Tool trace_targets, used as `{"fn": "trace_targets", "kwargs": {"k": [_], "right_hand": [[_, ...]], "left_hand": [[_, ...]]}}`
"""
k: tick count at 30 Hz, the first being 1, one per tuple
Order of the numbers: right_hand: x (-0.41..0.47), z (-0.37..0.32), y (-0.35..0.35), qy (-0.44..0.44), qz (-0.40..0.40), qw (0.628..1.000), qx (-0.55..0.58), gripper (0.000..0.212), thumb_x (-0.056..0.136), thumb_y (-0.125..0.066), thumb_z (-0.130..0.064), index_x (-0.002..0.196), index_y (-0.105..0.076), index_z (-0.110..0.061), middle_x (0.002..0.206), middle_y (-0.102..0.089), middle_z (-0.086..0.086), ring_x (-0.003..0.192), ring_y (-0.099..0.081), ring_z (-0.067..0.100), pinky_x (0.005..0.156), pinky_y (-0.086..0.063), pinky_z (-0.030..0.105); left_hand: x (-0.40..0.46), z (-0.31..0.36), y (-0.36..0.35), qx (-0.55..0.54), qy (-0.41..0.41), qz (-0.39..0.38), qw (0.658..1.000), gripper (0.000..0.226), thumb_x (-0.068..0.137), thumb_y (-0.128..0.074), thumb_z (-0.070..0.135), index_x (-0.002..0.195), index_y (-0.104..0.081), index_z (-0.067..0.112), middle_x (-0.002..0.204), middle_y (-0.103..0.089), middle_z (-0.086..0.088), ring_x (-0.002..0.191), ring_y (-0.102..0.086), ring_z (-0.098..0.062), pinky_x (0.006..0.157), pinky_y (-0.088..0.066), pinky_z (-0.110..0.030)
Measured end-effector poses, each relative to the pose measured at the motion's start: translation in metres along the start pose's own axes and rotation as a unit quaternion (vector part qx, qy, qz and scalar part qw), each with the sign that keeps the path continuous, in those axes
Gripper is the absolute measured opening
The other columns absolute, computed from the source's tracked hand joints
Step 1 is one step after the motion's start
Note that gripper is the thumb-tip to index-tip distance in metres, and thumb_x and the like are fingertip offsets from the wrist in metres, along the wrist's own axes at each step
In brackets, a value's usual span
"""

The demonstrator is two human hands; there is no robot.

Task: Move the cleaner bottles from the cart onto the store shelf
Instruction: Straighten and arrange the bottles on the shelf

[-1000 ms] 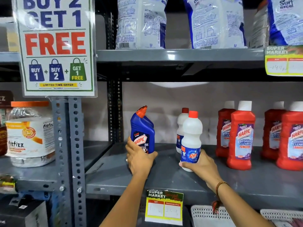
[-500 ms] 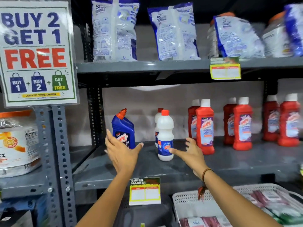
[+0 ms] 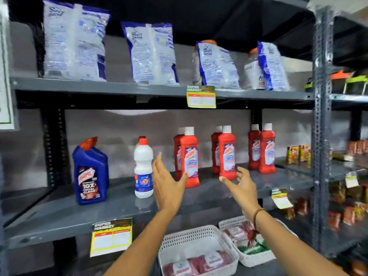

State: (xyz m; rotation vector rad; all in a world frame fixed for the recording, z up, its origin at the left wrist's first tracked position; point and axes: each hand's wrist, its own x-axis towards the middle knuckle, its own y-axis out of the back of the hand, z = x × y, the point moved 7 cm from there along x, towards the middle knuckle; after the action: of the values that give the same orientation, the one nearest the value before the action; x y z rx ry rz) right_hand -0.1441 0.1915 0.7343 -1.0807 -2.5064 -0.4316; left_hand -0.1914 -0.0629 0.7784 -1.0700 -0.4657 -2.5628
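Observation:
A blue Harpic bottle (image 3: 90,172) with a red cap stands at the left of the grey middle shelf (image 3: 123,208). A white bottle (image 3: 143,168) with a red cap stands to its right, another behind it. Several red Harpic bottles (image 3: 189,158) stand in pairs further right. My left hand (image 3: 168,184) is raised in front of the shelf, fingers spread, holding nothing, just right of the white bottle. My right hand (image 3: 242,188) hovers open in front of the second red pair (image 3: 227,154). No cart is in view.
Detergent bags (image 3: 151,54) fill the upper shelf. White baskets (image 3: 197,242) of packets sit below the middle shelf. Yellow price tags (image 3: 111,236) hang on the shelf edges. A perforated upright post (image 3: 321,116) bounds the bay at right, with small goods beyond.
Both hands let go of the blue and white bottles, which now stand on the shelf. The hands pulled back and shifted right, as did my view.

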Motion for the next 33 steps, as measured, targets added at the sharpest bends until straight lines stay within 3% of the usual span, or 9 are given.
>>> {"fn": "trace_targets", "kwargs": {"k": [5,10,12,15,21,26,33], "right_hand": [[0.057,0.046,0.009,-0.015,-0.004,1.0,-0.013,0.087,0.067,-0.079,-0.041,0.138,-0.036,-0.017,0.139,-0.051,0.013,0.126,-0.049,0.028,0.104,-0.042,0.046],[0.122,0.085,-0.011,-0.023,-0.099,0.993,-0.055,0.106,0.066,-0.081,-0.037,0.148,-0.017,-0.012,0.15,-0.032,0.013,0.136,-0.037,0.029,0.109,-0.034,0.045],[0.139,0.097,-0.025,-0.03,-0.145,0.988,-0.052,0.12,0.06,-0.083,-0.042,0.149,-0.009,-0.013,0.152,-0.028,0.011,0.137,-0.035,0.028,0.111,-0.034,0.044],[0.17,0.112,-0.044,-0.025,-0.149,0.987,-0.051,0.131,0.041,-0.083,-0.057,0.146,-0.015,-0.016,0.143,-0.038,0.009,0.129,-0.042,0.028,0.107,-0.04,0.048],[0.197,0.117,-0.059,-0.023,-0.087,0.992,-0.093,0.096,0.048,-0.086,-0.049,0.121,-0.034,-0.015,0.112,-0.054,0.007,0.098,-0.059,0.029,0.084,-0.055,0.043],[0.202,0.116,-0.06,-0.04,-0.071,0.983,-0.165,0.082,0.056,-0.085,-0.042,0.114,-0.036,-0.011,0.106,-0.06,0.011,0.093,-0.063,0.035,0.077,-0.054,0.043],[0.192,0.113,-0.057,-0.034,-0.069,0.977,-0.201,0.077,0.057,-0.083,-0.042,0.111,-0.037,-0.01,0.104,-0.061,0.012,0.091,-0.062,0.034,0.07,-0.049,0.035]], "left_hand": [[-0.003,-0.021,-0.083,-0.008,0.088,-0.092,0.992,0.122,0.056,-0.087,0.034,0.148,-0.01,0.014,0.148,-0.032,-0.014,0.137,-0.033,-0.032,0.111,-0.031,-0.044],[0.008,-0.053,-0.149,0.042,0.191,-0.105,0.975,0.14,0.049,-0.09,0.037,0.148,0.004,0.006,0.151,-0.023,-0.022,0.14,-0.025,-0.038,0.115,-0.024,-0.049],[0.015,-0.064,-0.165,0.075,0.187,-0.104,0.974,0.143,0.047,-0.09,0.04,0.147,0.005,0.005,0.149,-0.025,-0.021,0.137,-0.03,-0.039,0.113,-0.028,-0.05],[0.027,-0.073,-0.18,0.109,0.182,-0.08,0.974,0.136,0.048,-0.088,0.045,0.146,-0.002,0.007,0.143,-0.034,-0.018,0.128,-0.041,-0.039,0.107,-0.038,-0.052],[0.038,-0.076,-0.189,0.171,0.183,-0.04,0.967,0.107,0.056,-0.082,0.052,0.135,-0.02,0.014,0.127,-0.051,-0.01,0.11,-0.059,-0.033,0.088,-0.052,-0.046],[0.041,-0.078,-0.188,0.202,0.186,-0.032,0.961,0.088,0.062,-0.077,0.047,0.125,-0.025,0.015,0.117,-0.059,-0.009,0.099,-0.064,-0.033,0.08,-0.054,-0.043],[0.039,-0.08,-0.188,0.194,0.182,-0.041,0.963,0.086,0.062,-0.078,0.046,0.123,-0.025,0.016,0.113,-0.059,-0.008,0.096,-0.065,-0.031,0.078,-0.056,-0.042]]}}
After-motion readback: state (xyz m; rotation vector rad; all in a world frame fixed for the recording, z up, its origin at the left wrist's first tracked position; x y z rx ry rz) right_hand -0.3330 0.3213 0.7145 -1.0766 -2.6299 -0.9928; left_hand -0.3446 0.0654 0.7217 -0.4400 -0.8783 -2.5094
